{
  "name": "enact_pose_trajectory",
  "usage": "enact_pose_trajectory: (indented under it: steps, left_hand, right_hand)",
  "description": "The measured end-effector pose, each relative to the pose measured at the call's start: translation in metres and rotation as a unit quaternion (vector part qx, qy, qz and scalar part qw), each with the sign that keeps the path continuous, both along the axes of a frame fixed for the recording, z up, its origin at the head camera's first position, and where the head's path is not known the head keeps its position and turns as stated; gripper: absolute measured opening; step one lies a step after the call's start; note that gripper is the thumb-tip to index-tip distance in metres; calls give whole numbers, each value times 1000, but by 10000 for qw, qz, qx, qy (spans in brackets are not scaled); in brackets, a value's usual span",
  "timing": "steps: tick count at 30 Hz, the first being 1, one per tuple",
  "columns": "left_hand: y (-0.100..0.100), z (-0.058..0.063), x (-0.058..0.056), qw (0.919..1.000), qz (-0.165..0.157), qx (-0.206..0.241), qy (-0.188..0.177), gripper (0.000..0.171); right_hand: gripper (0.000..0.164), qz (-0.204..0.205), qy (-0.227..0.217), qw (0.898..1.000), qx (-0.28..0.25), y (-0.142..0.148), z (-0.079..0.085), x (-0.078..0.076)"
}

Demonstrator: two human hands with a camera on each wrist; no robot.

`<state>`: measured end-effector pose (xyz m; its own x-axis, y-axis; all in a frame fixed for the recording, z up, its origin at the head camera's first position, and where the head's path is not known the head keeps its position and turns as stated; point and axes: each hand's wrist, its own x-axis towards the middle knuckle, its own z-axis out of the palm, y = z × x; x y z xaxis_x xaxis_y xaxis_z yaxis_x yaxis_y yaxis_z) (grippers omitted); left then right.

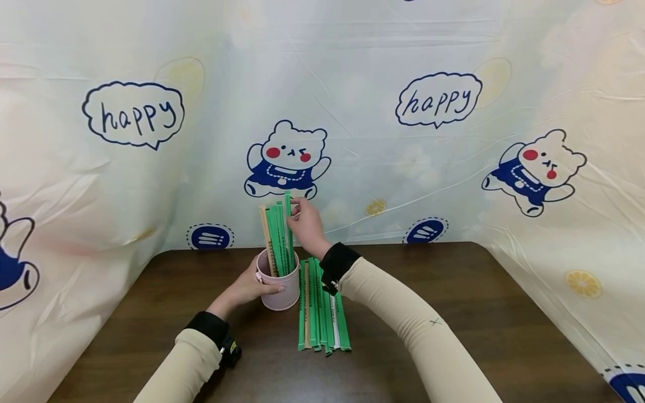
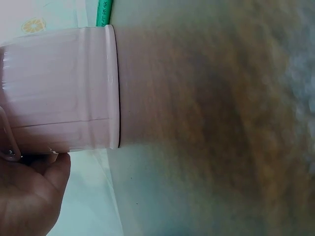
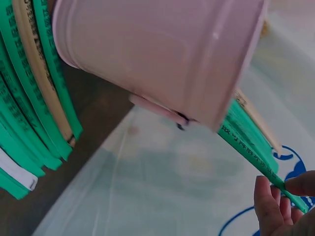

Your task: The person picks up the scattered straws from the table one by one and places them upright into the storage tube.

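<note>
A pink metal bucket (image 1: 282, 294) stands upright near the table's back edge. My left hand (image 1: 249, 285) grips its side, thumb across the front; the left wrist view shows this hand (image 2: 32, 196) against the bucket wall (image 2: 54, 83). Several long, slim green printed packets (image 1: 274, 232) and a tan one (image 1: 266, 229) stand in the bucket, lower ends hidden. Above the rim, my right hand (image 1: 308, 225) pinches the upper part of one green packet (image 1: 289, 224). In the right wrist view, thumb and fingers hold this packet (image 3: 248, 152) near its end, and it slants out of the bucket.
Right of the bucket, more green packets (image 1: 313, 319) lie side by side on the brown wooden table (image 1: 428, 347), with a tan packet (image 1: 306, 313) and a white one (image 1: 335, 324) among them. A printed curtain (image 1: 363, 168) hangs behind the table.
</note>
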<state>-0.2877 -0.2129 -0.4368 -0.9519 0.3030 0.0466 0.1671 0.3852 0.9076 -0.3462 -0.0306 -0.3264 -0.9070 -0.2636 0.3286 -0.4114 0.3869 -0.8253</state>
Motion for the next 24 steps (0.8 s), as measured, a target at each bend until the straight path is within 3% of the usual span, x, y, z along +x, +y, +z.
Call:
enact_pose_trajectory:
  steps: [1, 6, 8, 11, 18, 24]
  left_hand:
    - [0, 0, 0, 10000, 9, 7, -8, 108]
    - [1, -1, -1, 10000, -44, 38, 40, 108]
    - [1, -2, -2, 9999, -62, 41, 70, 108]
    - [1, -2, -3, 9999, -57, 30, 83, 109]
    - [0, -2, -1, 10000, -19, -37, 82, 109]
    - [-1, -2, 0, 10000, -12, -3, 62, 109]
  right_hand:
    - [44, -17, 58, 9999, 82, -1, -4, 1]
    - [44, 281, 442, 9985, 174, -6, -64, -57]
    - [45, 380, 418, 9984, 99, -6, -80, -75]
    - [45, 405, 339, 9986, 94, -4, -73, -65]
    - [45, 261, -2, 9995, 177, 0, -28, -7]
    - [44, 136, -11, 9992, 387, -3, -25, 1]
